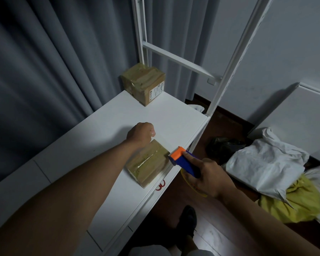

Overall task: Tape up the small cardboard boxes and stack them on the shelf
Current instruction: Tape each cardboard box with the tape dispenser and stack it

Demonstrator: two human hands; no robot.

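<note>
Steadying the near box [149, 163] at the shelf [107, 126] edge, my left hand [140, 133] curls over its far end; my right hand [207, 177] grips the tape dispenser [182, 159]. Pulling sideways could drag it off.

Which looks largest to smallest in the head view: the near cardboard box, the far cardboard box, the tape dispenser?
1. Near cardboard box, under the left hand.
2. Far cardboard box, slightly smaller; it stands further off, so the true order is unsure.
3. Tape dispenser, gripped in the right hand, partly hidden.
</note>
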